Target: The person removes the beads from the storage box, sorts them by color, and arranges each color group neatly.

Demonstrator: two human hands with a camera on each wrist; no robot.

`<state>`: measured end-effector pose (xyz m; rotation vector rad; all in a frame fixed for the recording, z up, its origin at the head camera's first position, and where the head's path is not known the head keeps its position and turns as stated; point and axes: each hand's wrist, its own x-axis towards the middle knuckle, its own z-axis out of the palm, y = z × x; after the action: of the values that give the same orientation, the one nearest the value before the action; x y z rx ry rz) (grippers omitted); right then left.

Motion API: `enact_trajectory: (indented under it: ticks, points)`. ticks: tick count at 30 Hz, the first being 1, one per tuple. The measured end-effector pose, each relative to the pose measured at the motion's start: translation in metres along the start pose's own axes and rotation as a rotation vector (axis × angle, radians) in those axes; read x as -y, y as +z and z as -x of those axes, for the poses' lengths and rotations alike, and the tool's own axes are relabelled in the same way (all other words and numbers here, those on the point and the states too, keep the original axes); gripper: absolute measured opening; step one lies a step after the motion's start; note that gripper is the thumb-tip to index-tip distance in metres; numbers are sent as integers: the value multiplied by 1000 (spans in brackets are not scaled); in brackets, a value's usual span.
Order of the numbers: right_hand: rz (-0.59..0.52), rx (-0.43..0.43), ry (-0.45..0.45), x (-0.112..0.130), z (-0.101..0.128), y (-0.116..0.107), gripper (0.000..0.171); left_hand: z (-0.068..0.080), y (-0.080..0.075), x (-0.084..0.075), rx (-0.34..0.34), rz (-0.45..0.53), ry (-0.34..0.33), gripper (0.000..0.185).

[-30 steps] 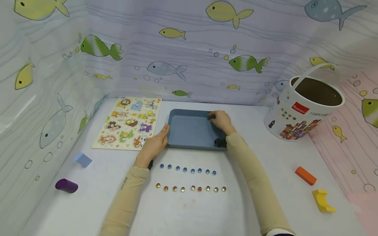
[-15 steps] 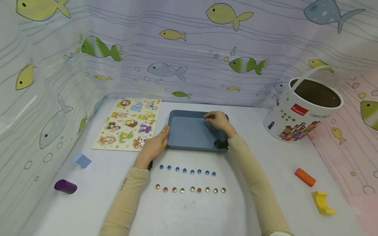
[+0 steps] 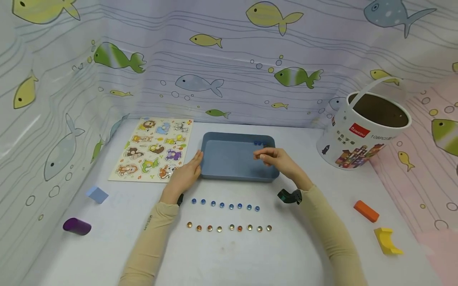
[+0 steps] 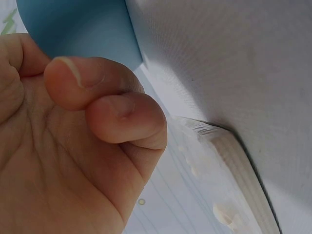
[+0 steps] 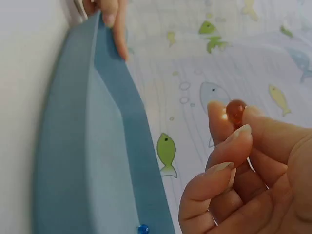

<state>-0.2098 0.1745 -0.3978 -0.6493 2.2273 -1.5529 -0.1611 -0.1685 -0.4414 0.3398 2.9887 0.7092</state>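
Your right hand (image 3: pixel 280 161) hovered over the near right part of the blue tray (image 3: pixel 229 161), fingers curled, pinching one orange bead (image 5: pixel 236 111) between thumb and fingertips; in the right wrist view the bead sat clear at the fingertips, above the tray's rim. Your left hand (image 3: pixel 186 174) rested against the tray's left wall, fingers mostly straight along the outside edge, thumb side up; the left wrist view showed two fingers bent a little against the blue wall, holding nothing. The tray lay flat on the white table (image 3: pixel 229 254), middle of the workspace, long side toward you. A few blue beads (image 3: pixel 260 143) sat inside it at the far right corner, and one blue bead showed against the inner wall in the right wrist view. In front of the tray, two rows of beads lay on the table: a row of blue beads (image 3: pixel 225 204) nearer the tray, and a row of amber and orange beads (image 3: pixel 229 228) nearer you, the two rows apart and roughly parallel. Animal puzzle board (image 3: pixel 154 149) lay just left of the tray, near your left hand. White bucket (image 3: pixel 361 133) with a handle stood at the far right, tilted. Orange block (image 3: pixel 366 211) and yellow block (image 3: pixel 387 240) lay at the right, near each other; light blue block (image 3: pixel 97 194) and purple cylinder (image 3: pixel 76 226) lay at the left.
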Motion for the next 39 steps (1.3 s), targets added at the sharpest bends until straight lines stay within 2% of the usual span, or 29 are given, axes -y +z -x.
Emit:
enact_trajectory:
  ticks: [8,17,21,25,29,34,39]
  points:
    - [-29,9,-6,-18,55,7,35,0,-1,1,6,5,0,54]
    - [-87,35,58,-46,121,30,29,-1,0,-2,34,-1,-6,55]
    - [-97,63,83,-55,142,33,23,-2,0,-2,48,-1,-6,55]
    - [-25,126,62,-58,150,37,16,-2,-1,1,33,-11,-2,55]
    - [105,178,46,-54,148,44,12,-3,-1,2,31,-8,-3,55]
    - [243,166,37,-49,146,51,14,-2,-1,0,33,-1,-7,55]
    - [293,168,17,-43,142,45,17,-1,-2,-2,30,7,-13,54]
